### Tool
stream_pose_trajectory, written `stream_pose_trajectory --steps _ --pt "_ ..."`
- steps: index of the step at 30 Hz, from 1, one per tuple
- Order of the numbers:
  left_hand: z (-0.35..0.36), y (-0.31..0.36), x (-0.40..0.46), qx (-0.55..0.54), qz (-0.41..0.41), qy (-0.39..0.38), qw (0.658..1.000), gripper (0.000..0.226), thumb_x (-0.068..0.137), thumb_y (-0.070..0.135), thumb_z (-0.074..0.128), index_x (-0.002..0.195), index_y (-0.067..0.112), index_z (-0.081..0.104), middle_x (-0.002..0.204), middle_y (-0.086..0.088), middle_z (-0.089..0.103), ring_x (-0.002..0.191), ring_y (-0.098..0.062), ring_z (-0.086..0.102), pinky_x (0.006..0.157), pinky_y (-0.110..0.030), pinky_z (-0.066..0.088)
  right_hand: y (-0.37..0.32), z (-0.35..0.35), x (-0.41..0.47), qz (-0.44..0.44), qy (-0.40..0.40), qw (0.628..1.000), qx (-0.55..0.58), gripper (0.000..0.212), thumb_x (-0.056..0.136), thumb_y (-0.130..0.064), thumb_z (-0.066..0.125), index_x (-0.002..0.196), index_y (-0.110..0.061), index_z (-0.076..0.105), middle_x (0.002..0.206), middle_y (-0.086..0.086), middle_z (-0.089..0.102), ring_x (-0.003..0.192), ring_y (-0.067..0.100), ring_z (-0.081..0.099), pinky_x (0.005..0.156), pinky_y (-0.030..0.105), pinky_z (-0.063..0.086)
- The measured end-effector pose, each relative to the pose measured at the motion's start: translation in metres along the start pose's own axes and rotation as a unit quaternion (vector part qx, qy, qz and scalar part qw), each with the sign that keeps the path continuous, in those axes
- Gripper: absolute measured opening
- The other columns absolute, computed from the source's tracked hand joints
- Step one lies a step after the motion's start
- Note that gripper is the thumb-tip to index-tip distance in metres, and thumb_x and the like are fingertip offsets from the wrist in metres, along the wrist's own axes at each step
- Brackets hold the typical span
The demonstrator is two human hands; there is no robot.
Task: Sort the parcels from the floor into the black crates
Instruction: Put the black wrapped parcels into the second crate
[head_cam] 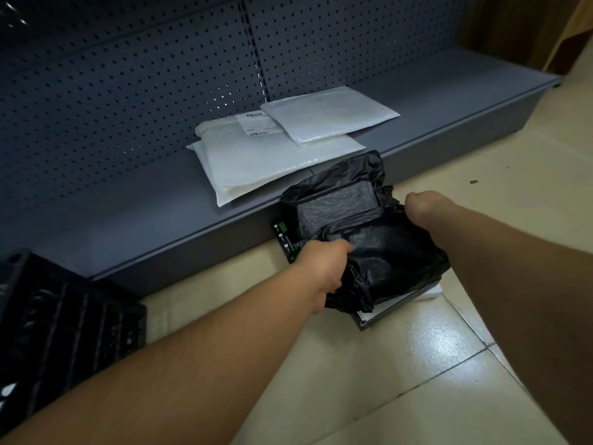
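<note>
so the black-wrapped parcel [369, 239] is sitting right of centre in the frame, on the floor tiles [417, 364] tight against the base of the grey shelf unit [160, 200], and it looks stacked on other stuff: a dark box with green print [285, 242] pokes out on its left and a flat grey-and-white packet [391, 306] sticks out underneath at the lower right. left hand [321, 268] has its fingers curled into the loose plastic on the near-left corner, right hand [423, 207] is bunched on the far-right edge, though its fingertips are hidden so can't say how deep that hold goes.

my take: that wrap is baggy and slippery, so i'd get fingers under the solid block inside rather than lifting by the plastic alone, or it'll sag and maybe tear. lift straight up so the things underneath don't drag along.

the black crate [64, 322] is at the lower left of the frame, and the left forearm is between parcel and crate, so the swing over needs some clearance. white padded mailers [276, 155] are stacked on the shelf ledge above centre, one with a label, well clear of the lift.
</note>
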State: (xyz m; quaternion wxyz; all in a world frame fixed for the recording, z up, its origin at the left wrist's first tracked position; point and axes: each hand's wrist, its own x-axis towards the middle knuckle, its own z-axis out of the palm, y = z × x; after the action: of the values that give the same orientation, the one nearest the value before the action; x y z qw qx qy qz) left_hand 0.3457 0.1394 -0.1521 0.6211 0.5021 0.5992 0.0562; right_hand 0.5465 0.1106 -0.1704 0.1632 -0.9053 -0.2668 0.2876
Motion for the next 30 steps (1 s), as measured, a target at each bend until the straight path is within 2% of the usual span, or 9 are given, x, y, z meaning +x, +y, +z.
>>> stream_pose_trajectory --steps 7,9,12,13,15,21,23,26,30 --pt "-0.024 0.015 -0.014 -0.065 0.026 0.014 0.997 0.022 0.098 0.018 0.056 0.079 0.02 0.045 0.073 0.001 0.041 0.084 -0.02 0.046 0.074 -0.033 0.041 -0.02 -0.005 -0.022 0.006 0.056 0.997 0.055 0.043 0.108 -0.013 0.023 0.139 0.01 0.042 0.146 0.031 0.043 0.134 0.043 0.043 0.108 0.044 0.034" --pt "-0.034 0.017 -0.017 -0.079 0.029 0.019 0.996 0.021 0.099 0.018 0.055 0.081 0.02 0.044 0.076 0.001 0.043 0.083 -0.022 0.05 0.081 -0.035 0.05 -0.029 -0.007 -0.028 0.004 0.078 0.99 0.115 0.051 0.11 -0.023 0.019 0.141 0.011 0.041 0.148 0.032 0.041 0.135 0.044 0.041 0.111 0.045 0.031" --pt "-0.054 0.017 -0.023 -0.097 0.054 0.038 0.993 0.008 0.098 0.022 0.055 0.103 0.017 0.053 0.092 -0.001 0.057 0.095 -0.022 0.062 0.1 -0.043 0.052 -0.049 -0.006 -0.037 -0.017 0.101 0.98 0.17 0.06 0.109 -0.035 0.02 0.14 0.01 0.043 0.147 0.031 0.043 0.134 0.044 0.042 0.112 0.046 0.033" --pt "-0.062 0.016 -0.023 -0.093 0.074 0.05 0.992 0.023 0.096 0.024 0.056 0.117 0.015 0.054 0.101 -0.004 0.06 0.1 -0.024 0.064 0.1 -0.046 0.054 -0.056 -0.005 -0.039 -0.025 0.109 0.974 0.197 0.061 0.107 -0.038 0.022 0.136 0.009 0.048 0.142 0.031 0.047 0.13 0.044 0.046 0.108 0.046 0.037" --pt "-0.08 0.017 -0.024 -0.107 0.103 0.07 0.986 0.045 0.093 0.029 0.058 0.134 0.014 0.049 0.106 -0.005 0.063 0.1 -0.025 0.066 0.096 -0.045 0.056 -0.073 -0.002 -0.047 -0.042 0.11 0.962 0.245 0.062 0.104 -0.043 0.027 0.131 0.007 0.053 0.136 0.03 0.053 0.123 0.044 0.052 0.102 0.047 0.042" --pt "-0.15 0.023 -0.041 -0.205 0.136 0.06 0.967 0.048 0.098 0.04 0.053 0.141 0.019 0.048 0.107 -0.001 0.064 0.094 -0.021 0.063 0.068 -0.026 0.054 -0.127 0.005 -0.082 -0.035 0.03 0.917 0.396 0.07 0.093 -0.061 0.037 0.143 -0.013 0.047 0.143 0.01 0.052 0.122 0.034 0.054 0.104 0.047 0.045" --pt "-0.175 0.025 -0.049 -0.228 0.148 0.061 0.96 0.045 0.099 0.047 0.051 0.137 0.024 0.053 0.123 -0.002 0.067 0.102 -0.02 0.07 0.073 -0.026 0.057 -0.143 0.01 -0.093 -0.06 -0.003 0.896 0.44 0.06 0.093 -0.058 0.04 0.135 -0.016 0.052 0.13 0.007 0.061 0.107 0.028 0.062 0.086 0.043 0.055" --pt "-0.215 0.026 -0.056 -0.25 0.18 0.084 0.948 0.034 0.098 0.05 0.053 0.117 0.023 0.062 0.117 -0.004 0.071 0.106 -0.022 0.07 0.09 -0.034 0.057 -0.171 0.016 -0.111 -0.089 -0.025 0.891 0.444 0.066 0.091 -0.06 0.042 0.141 -0.018 0.047 0.132 0.003 0.058 0.114 0.027 0.058 0.098 0.046 0.048" --pt "-0.263 0.022 -0.064 -0.25 0.219 0.147 0.932 0.025 0.098 0.044 0.056 0.09 0.021 0.06 0.095 -0.002 0.07 0.09 -0.019 0.07 0.088 -0.035 0.059 -0.212 0.027 -0.138 -0.14 -0.062 0.884 0.441 0.062 0.092 -0.061 0.044 0.134 -0.017 0.057 0.123 0.0 0.066 0.105 0.023 0.063 0.094 0.042 0.044"
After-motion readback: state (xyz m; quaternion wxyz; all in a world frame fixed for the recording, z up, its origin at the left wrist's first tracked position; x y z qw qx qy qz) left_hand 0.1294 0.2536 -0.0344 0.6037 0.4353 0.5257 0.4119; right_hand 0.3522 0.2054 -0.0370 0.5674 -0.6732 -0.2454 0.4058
